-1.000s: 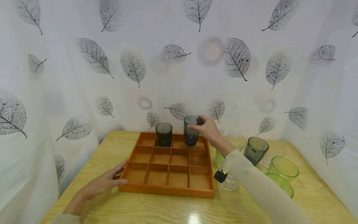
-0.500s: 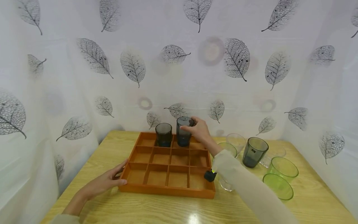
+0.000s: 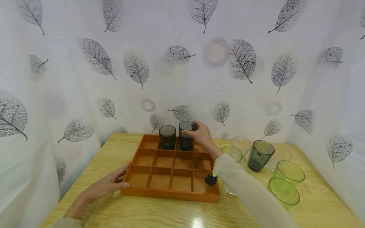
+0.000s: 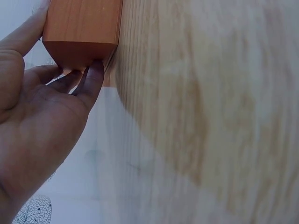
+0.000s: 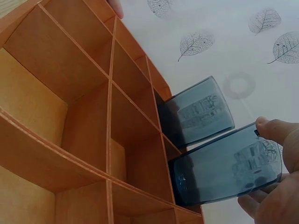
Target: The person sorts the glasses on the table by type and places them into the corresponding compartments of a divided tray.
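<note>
My right hand point(image 3: 201, 134) pinches an upright dark grey-blue glass tumbler point(image 3: 186, 139) near its rim, thumb on one side and fingers on the other. Its base is down in a back-row compartment of the orange-brown wooden compartment tray point(image 3: 171, 193); in the right wrist view the tumbler point(image 5: 224, 168) shows clear glass down to a darker base. Just to its left, a matching dark tumbler point(image 3: 167, 137) stands in the adjoining back compartment. My left hand point(image 3: 104, 186) grips the tray's front left corner; in the left wrist view the fingertips touch the side wall point(image 4: 81, 53).
To the tray's right stand another dark tumbler point(image 3: 260, 155), several green glasses point(image 3: 285, 191) and clear ones point(image 3: 242, 144), partly behind the right sleeve. A leaf-patterned white curtain point(image 3: 182, 79) surrounds the wooden table point(image 3: 159, 212). A black wrist device point(image 3: 211, 180) hangs over the tray's front right compartment.
My right hand has carried the tumbler left and lowered it into the back-row compartment beside the other dark tumbler. The left hand has stayed at the tray corner.
</note>
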Available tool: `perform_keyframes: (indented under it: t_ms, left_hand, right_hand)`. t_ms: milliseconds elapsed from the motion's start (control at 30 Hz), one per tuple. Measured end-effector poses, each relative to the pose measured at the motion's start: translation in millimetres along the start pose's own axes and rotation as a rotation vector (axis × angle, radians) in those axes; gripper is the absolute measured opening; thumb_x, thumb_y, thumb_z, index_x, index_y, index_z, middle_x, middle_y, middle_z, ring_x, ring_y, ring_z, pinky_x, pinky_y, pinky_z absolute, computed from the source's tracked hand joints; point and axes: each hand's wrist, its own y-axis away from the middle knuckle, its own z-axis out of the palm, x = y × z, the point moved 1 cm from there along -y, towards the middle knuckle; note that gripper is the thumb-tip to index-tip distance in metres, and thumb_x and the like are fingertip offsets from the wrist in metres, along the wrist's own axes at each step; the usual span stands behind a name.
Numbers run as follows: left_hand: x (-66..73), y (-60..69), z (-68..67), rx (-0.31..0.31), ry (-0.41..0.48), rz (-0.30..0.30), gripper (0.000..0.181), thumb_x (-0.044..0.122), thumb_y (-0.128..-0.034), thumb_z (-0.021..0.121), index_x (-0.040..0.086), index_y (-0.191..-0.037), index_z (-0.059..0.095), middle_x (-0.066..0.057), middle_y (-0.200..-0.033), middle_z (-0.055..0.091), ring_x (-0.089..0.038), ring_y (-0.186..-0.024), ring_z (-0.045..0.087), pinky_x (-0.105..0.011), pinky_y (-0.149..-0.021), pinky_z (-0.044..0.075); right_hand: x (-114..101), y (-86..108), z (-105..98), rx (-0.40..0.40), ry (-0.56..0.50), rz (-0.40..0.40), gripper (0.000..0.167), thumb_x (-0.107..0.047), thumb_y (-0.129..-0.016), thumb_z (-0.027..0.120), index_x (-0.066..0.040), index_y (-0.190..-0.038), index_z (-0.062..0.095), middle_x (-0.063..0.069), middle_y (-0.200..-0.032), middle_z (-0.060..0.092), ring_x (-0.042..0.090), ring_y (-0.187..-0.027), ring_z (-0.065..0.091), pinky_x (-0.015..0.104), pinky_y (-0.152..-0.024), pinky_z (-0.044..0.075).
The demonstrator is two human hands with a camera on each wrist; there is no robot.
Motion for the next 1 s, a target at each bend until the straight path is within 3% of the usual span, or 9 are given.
perform_keyframes:
  t_ms: [233, 433, 633, 1000]
  left_hand:
    - [-0.3, 0.0, 0.8, 0.004, -0.002, 0.006, 0.080, 0.020, -0.1093, 0.054, 0.009, -0.167, -0.002, -0.025, -0.170, -0.005, -0.062, -0.147, 0.014, -0.070, -0.112, 0.027]
    - [0.0, -0.3, 0.6, 0.000, -0.002, 0.001, 0.081, 0.021, -0.1093, 0.054, 0.009, -0.167, -0.002, -0.025, -0.169, -0.005, -0.062, -0.146, 0.013, -0.070, -0.112, 0.028]
    - [0.8, -0.5, 1.0, 0.003, -0.003, -0.002, 0.081, 0.021, -0.1092, 0.054, 0.009, -0.167, -0.002, -0.025, -0.169, -0.004, -0.062, -0.147, 0.013, -0.070, -0.112, 0.027]
    - [-0.1, -0.7, 0.7, -0.001, 0.009, -0.007, 0.081, 0.021, -0.1094, 0.054, 0.010, -0.167, -0.002, -0.024, -0.170, -0.005, -0.062, -0.147, 0.012, -0.070, -0.112, 0.028]
  right_hand:
    - [9.9, 2.5, 8.2, -0.002, 0.027, -0.016, 0.082, -0.026, -0.090, 0.083, 0.004, -0.155, 0.042, 0.023, -0.149, 0.052, 0.038, -0.132, 0.054, 0.051, -0.105, 0.047]
    - [14.1, 8.1, 11.5, -0.062, 0.012, -0.033, 0.089, -0.023, -0.091, 0.083, 0.006, -0.158, 0.033, 0.025, -0.160, 0.038, 0.041, -0.144, 0.040, 0.054, -0.113, 0.040]
    - [3.4, 12.2, -0.9, -0.070, -0.030, -0.035, 0.089, -0.027, -0.092, 0.080, 0.006, -0.159, 0.030, 0.027, -0.161, 0.034, 0.043, -0.147, 0.036, 0.055, -0.117, 0.034]
    - [4.9, 39.5, -34.7, -0.097, -0.076, -0.013, 0.081, -0.030, -0.095, 0.078, -0.001, -0.158, 0.036, 0.021, -0.158, 0.043, 0.043, -0.144, 0.041, 0.053, -0.114, 0.039]
